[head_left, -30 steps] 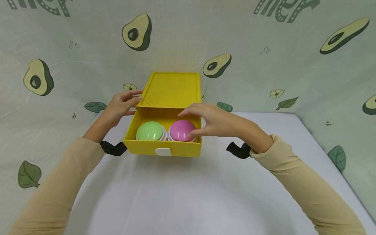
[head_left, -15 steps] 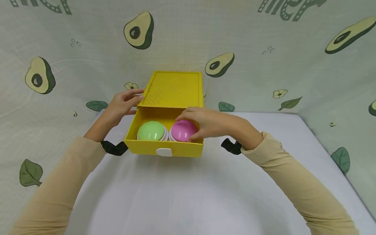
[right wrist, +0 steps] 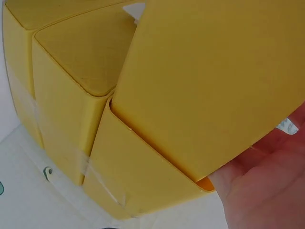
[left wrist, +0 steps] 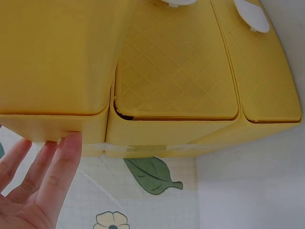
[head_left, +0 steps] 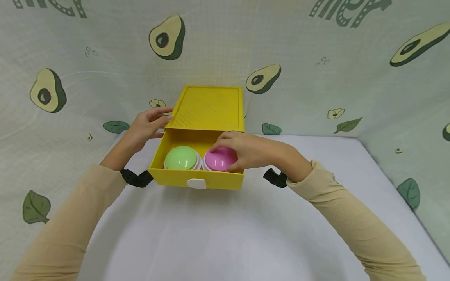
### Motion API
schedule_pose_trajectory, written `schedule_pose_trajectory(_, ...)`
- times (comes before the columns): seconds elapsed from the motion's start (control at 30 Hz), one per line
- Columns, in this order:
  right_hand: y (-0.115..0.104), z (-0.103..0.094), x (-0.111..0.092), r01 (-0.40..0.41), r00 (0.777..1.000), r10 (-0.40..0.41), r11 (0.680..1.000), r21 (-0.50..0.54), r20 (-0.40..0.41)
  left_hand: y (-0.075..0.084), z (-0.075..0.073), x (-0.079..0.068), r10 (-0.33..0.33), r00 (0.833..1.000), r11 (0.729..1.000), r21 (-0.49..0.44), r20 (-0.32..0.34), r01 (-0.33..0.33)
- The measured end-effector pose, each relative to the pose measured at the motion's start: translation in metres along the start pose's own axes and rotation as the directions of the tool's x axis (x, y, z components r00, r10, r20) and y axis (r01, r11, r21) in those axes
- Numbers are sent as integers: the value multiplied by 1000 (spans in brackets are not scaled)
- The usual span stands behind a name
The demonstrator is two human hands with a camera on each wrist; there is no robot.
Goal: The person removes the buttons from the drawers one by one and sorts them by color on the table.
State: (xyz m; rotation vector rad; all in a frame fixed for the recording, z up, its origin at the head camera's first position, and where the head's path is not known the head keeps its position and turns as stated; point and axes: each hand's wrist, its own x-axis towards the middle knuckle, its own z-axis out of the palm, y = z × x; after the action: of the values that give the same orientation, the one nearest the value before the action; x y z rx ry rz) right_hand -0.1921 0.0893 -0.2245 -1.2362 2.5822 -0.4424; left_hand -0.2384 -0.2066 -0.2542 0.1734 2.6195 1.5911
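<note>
A yellow drawer unit (head_left: 209, 107) stands on the table with its top drawer (head_left: 221, 180) pulled out. Two round jars with white bodies sit side by side inside, one with a green lid (head_left: 181, 157) and one with a pink lid (head_left: 219, 159). My right hand (head_left: 251, 150) reaches over the drawer's right wall and grips the pink-lidded jar, fingers on top and thumb at the near side. In the right wrist view, the drawer wall hides the jars. My left hand (head_left: 145, 125) rests its extended fingers (left wrist: 62, 167) against the unit's left side.
Two closed drawers (left wrist: 176, 71) with white tabs lie below the top one. A white tab (head_left: 196, 183) marks the open drawer's front. The white table (head_left: 218, 234) extends toward me, and an avocado-print cloth (head_left: 211, 47) hangs behind the unit.
My right hand has moved left and closed its fingers and thumb around the pink-lidded jar. My left hand stays against the unit; both jars remain in the drawer.
</note>
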Motion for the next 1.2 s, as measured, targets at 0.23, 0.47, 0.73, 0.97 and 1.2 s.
schedule_pose_trajectory(0.23,0,2,-4,45,998,-45,999,0,-40,0,1,0,0,1000,1000,2,2,0)
schedule_pose_trajectory(0.47,2,5,-6,74,995,-76,997,-28,-69,-1,2,-2,5,1000,1000,8,5,-5)
schedule_pose_trajectory(0.73,2,4,-9,92,991,-94,995,-23,-96,1,1,-2,12,1000,1000,8,8,-12)
schedule_pose_trajectory(0.97,-1,-3,-15,109,986,-108,994,-1,-128,2,2,-2,7,1000,1000,4,8,-7)
schedule_pose_trajectory(1.2,-5,-12,-21,109,982,-102,993,36,-162,2,2,-3,1,1000,1000,6,8,-1)
